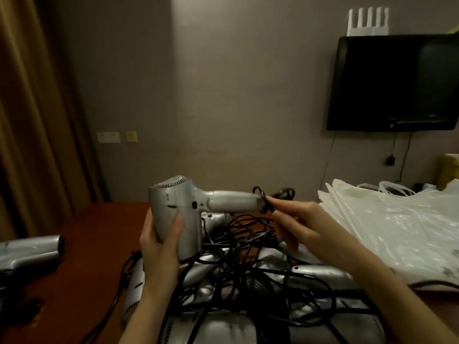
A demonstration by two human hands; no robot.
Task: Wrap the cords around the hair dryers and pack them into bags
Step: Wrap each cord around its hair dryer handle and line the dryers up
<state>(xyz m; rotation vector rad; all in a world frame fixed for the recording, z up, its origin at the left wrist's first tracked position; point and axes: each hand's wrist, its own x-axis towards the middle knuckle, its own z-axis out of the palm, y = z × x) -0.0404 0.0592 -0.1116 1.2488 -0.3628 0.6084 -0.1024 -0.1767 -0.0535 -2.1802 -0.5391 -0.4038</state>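
Note:
A silver hair dryer (188, 207) is held up over the table, barrel downward and handle pointing right. My left hand (161, 240) grips its barrel from below. My right hand (300, 225) pinches the black cord (264, 202) where it leaves the end of the handle. From there the cord drops into a tangle of black cords (248, 256) lying over a pile of several silver hair dryers (223, 326). A stack of translucent white plastic bags (397, 227) lies to the right of my right hand.
Another silver hair dryer (29, 252) lies at the left edge on the reddish-brown table (99, 232). A wall-mounted black TV (395, 83) hangs at upper right, brown curtains (32, 120) hang at left. A yellow object (449, 170) stands behind the bags.

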